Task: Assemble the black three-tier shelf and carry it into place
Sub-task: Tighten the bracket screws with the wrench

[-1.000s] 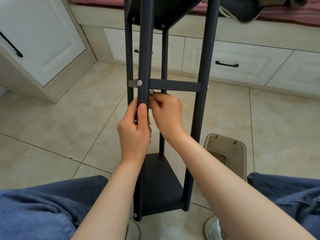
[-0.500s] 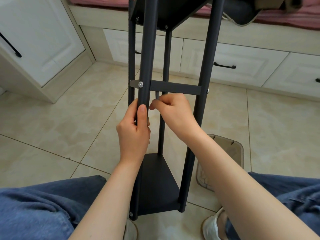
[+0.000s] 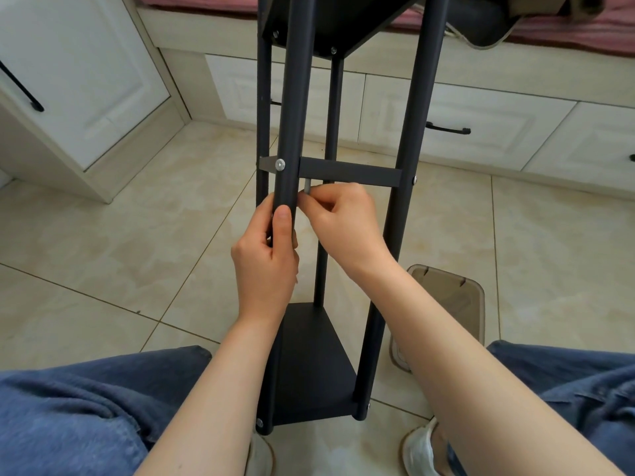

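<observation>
The black shelf frame (image 3: 409,139) stands between my knees, with a black board (image 3: 312,365) at its foot and another at the top edge of the view. A narrow black crossbar (image 3: 350,171) spans the two near posts, fixed by a silver screw (image 3: 280,163). My left hand (image 3: 266,259) grips the near left post just below that screw. My right hand (image 3: 343,225) pinches a small silver hex key (image 3: 307,187) right behind the post, under the crossbar.
A tinted plastic box (image 3: 453,304) lies on the tiled floor to the right of the frame. White cabinets with black handles (image 3: 446,128) line the back and left. My blue-jeaned legs (image 3: 79,413) frame the bottom of the view.
My right hand has turned and shifted slightly at the hex key under the crossbar. The frame has leaned a little to the right. My left hand keeps its grip on the post.
</observation>
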`<state>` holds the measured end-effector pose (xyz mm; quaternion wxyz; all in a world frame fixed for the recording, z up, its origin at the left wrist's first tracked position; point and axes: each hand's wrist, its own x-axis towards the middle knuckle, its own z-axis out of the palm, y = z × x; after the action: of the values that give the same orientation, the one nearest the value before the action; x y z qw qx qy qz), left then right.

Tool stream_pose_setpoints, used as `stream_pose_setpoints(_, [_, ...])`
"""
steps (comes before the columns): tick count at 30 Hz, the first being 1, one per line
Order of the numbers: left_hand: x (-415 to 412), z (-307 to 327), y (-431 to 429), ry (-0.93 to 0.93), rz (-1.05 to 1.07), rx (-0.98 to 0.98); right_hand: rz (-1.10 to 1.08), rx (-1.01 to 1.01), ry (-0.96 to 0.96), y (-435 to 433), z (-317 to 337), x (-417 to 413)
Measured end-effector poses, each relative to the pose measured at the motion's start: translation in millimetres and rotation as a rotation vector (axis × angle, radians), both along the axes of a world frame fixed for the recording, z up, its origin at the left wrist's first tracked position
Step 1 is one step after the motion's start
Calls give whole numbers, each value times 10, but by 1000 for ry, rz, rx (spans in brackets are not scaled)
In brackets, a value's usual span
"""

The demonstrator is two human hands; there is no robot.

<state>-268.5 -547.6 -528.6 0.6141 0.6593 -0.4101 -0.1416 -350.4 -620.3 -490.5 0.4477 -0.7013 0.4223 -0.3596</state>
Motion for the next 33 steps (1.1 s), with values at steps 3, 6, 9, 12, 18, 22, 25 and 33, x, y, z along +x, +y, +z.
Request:
stream_pose_setpoints(3, [15, -15, 4, 2, 9, 1, -18, -34, -17, 10, -54, 28])
stream_pose_setpoints(6, [24, -13, 8, 3, 12, -11, -35, -48, -12, 1, -96, 76])
stream_pose_setpoints(9, [32, -11, 2, 6, 17, -23, -54, -71, -7, -13, -138, 122])
stream_pose_setpoints(12, [42, -27, 7, 10, 17, -27, -66, -91, -34, -11, -194, 161])
stream_pose_setpoints(18, [62, -43, 20, -28, 52, -16, -110, -163, -42, -42, -272, 260])
stream_pose_setpoints(22, [73, -58, 17, -27, 62, -6, -138, -184, -50, -49, -314, 309])
stream_pose_setpoints(25, [73, -66, 20, -22, 59, -1, -144, -195, -42, -46, -308, 331])
stream_pose_setpoints(33, [60, -43, 15, -50, 49, -14, -119, -55, -70, -9, -283, 279])
